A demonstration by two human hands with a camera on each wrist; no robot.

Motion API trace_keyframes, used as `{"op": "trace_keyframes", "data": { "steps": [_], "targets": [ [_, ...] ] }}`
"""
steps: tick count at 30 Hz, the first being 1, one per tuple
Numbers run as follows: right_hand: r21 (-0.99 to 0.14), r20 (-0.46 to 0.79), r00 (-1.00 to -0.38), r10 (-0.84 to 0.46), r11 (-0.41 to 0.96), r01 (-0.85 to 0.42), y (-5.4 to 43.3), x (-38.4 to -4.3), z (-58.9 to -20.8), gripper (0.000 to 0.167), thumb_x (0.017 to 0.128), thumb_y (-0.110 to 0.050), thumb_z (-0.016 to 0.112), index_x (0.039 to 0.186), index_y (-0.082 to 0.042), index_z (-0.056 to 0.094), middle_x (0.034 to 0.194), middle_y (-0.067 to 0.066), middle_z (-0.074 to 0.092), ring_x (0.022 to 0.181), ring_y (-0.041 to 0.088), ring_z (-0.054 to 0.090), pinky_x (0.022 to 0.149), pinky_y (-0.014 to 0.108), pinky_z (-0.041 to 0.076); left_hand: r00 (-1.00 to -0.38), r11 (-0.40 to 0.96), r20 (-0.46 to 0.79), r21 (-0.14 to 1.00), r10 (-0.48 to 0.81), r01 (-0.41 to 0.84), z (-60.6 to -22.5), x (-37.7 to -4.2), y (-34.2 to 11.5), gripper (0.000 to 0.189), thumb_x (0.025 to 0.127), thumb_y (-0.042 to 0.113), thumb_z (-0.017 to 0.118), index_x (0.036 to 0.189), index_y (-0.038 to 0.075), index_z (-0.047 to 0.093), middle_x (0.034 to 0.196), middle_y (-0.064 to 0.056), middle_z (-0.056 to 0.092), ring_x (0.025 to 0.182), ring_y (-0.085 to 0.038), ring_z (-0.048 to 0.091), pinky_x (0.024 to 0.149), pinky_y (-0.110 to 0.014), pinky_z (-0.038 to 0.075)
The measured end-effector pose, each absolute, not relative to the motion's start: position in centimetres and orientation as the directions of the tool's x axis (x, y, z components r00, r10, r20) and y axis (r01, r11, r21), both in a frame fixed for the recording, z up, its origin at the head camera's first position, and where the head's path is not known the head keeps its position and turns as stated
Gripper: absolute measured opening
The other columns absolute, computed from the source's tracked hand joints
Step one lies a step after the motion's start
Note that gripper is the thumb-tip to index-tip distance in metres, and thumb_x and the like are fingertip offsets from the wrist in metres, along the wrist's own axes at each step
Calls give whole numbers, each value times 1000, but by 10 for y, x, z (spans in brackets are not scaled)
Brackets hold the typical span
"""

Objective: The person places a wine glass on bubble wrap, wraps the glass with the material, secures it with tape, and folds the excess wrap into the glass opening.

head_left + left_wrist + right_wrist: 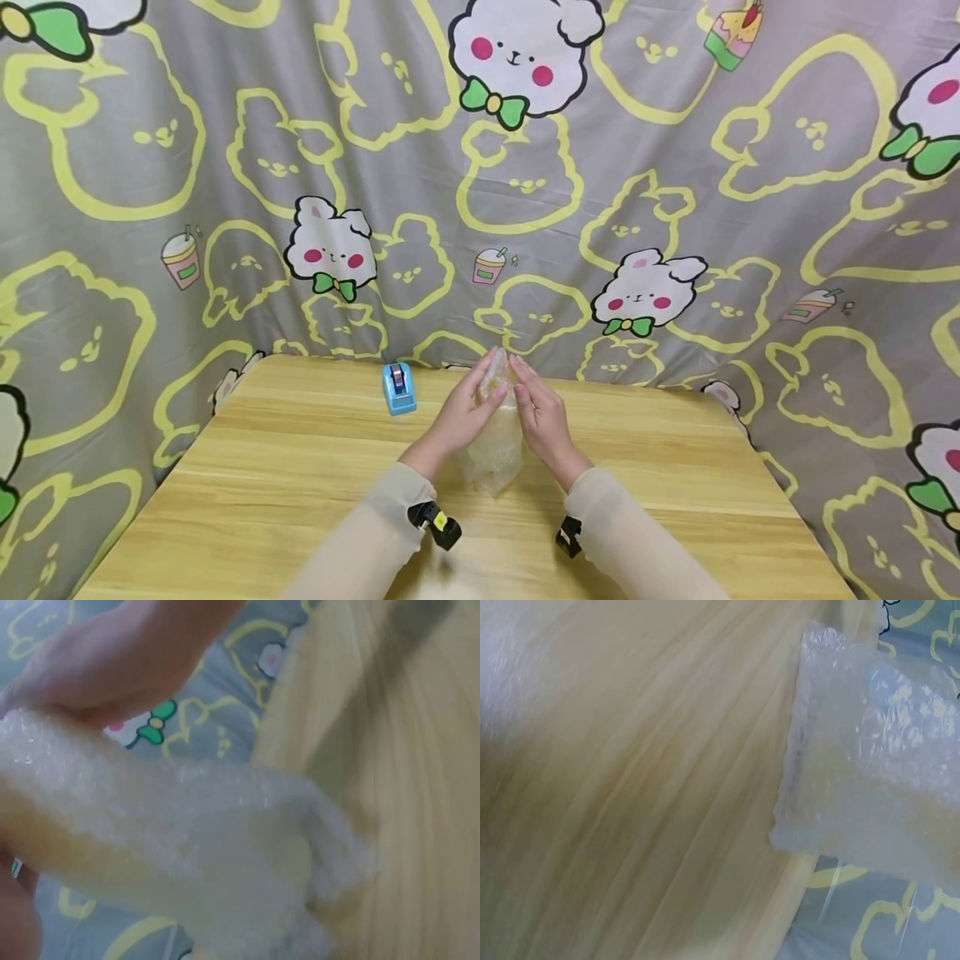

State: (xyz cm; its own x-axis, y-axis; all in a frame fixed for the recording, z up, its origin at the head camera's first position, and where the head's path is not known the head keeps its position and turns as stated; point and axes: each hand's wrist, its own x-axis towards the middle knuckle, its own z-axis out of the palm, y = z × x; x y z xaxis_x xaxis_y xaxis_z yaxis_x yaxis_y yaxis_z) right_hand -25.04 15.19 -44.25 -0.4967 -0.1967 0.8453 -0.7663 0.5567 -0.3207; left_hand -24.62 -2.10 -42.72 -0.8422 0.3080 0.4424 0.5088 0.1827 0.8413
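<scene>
A clear bubble wrap bundle hangs upright over the middle of the table, between both hands. My left hand holds its left side, thumb across the front and fingers pointing up along it. On the other side, my right hand grips the wrap near the top, its thumb also in front. In the left wrist view the bubble wrap looks tube-like, with a loose, ragged open end. A yellowish tint shows through it. The right wrist view shows the lower end of the wrap as a flattened edge, with no fingers visible.
A blue tape dispenser with a roll in it stands near the table's back edge, left of the hands. The wooden table meets a grey patterned curtain behind and at both sides.
</scene>
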Motion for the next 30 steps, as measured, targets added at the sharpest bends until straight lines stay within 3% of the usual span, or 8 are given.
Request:
{"op": "trace_keyframes", "data": {
  "steps": [7,10,14,24,30],
  "targets": [
    [-371,805,-556,-207,555,-744,152,-246,-440,51,110,-34,36,143,2,52,145,20,51,133,38,48,116,30,29,-753,379,508,656,418,653,-426,-247,-29,63,104,33,55,158,13,30,163,-2,28,149,-24,24,120,-46,22],
    [-374,793,-570,-216,566,-735,154,-245,-440,52,110,-34,34,143,3,50,146,21,49,135,38,47,117,29,27,-693,430,527,545,492,720,-424,-248,-33,66,101,32,61,156,8,33,162,-6,29,150,-23,23,120,-46,22],
    [-371,786,-577,-224,574,-730,156,-244,-441,51,111,-32,34,144,4,49,148,18,47,137,35,45,117,29,26,-643,470,527,440,556,765,-422,-249,-36,68,99,38,62,155,10,36,161,-4,32,150,-19,22,120,-43,23],
    [-375,784,-584,-210,588,-716,156,-242,-442,50,110,-30,36,145,3,47,150,16,45,137,35,44,112,47,35,-573,464,561,342,597,817,-420,-254,-38,57,99,39,61,147,10,50,153,-3,44,145,-26,34,117,-43,29],
    [-386,773,-597,-214,589,-710,156,-241,-441,51,110,-31,36,146,3,47,150,17,45,137,34,44,110,50,36,-553,466,570,308,607,829,-418,-254,-40,51,99,39,62,141,10,58,149,-1,50,144,-23,38,116,-41,32]
  ]
}}
